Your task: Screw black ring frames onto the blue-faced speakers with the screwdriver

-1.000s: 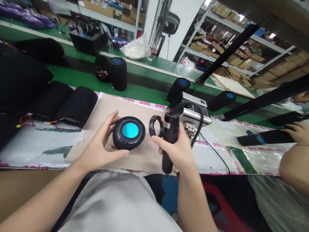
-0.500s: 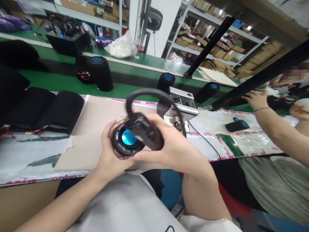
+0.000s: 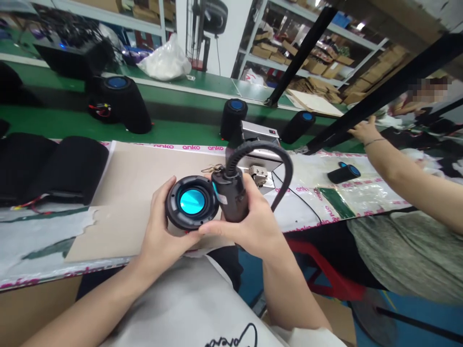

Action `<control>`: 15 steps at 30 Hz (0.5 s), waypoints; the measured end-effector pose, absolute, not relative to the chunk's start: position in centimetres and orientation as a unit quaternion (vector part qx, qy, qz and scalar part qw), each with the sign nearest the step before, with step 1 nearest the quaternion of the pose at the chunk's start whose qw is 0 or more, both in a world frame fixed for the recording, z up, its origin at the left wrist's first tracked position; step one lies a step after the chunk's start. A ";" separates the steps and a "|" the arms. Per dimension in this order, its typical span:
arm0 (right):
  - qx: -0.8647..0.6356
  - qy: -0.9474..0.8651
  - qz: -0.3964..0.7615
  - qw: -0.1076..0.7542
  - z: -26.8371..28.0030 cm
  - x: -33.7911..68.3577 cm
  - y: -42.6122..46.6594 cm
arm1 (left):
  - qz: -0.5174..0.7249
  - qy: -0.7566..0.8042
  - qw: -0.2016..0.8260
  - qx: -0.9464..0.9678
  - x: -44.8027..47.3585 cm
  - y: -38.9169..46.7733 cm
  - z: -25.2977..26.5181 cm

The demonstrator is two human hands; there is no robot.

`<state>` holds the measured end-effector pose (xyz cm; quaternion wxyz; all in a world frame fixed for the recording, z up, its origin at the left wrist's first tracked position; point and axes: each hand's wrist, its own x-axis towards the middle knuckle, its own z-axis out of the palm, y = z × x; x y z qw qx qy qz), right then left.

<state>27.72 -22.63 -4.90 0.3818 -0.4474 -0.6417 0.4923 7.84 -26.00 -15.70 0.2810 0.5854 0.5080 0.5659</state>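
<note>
My left hand [image 3: 162, 231] is wrapped around the left side of a round black speaker [image 3: 176, 212], whose end faces up and shows a shiny blue cone inside a ring with screw holes. My right hand [image 3: 249, 221] grips a black electric screwdriver [image 3: 231, 197] with a thick ribbed cable looping over its top. The screwdriver stands beside the speaker's right rim. My right thumb reaches the speaker's near edge, close to my left thumb. The screwdriver's tip is hidden.
A silver screw feeder [image 3: 260, 132] stands behind my right hand on the cardboard-covered bench [image 3: 126, 193]. Black fabric tubes [image 3: 77, 168] with wires lie left. Finished-looking speakers [image 3: 234, 118] stand behind. At right, a co-worker's arm [image 3: 394, 164] reaches over the bench near a lying speaker [image 3: 343, 173].
The screwdriver has swung from leaning over the speaker's cone to more upright at its right side, uncovering the cone. My left hand still holds the speaker. The view has shifted slightly right.
</note>
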 end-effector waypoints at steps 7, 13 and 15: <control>-0.450 -0.650 0.463 0.399 -4.7 27.9 -23.1 | 0.563 0.503 0.261 0.602 7.5 -25.5 -15.1; -0.467 -0.666 0.436 0.385 -5.1 27.3 -23.6 | 0.607 0.421 0.242 0.629 7.5 -25.0 -15.1; -0.455 -0.671 0.439 0.388 -5.2 27.4 -23.5 | 0.622 0.393 0.234 0.635 7.5 -24.9 -15.0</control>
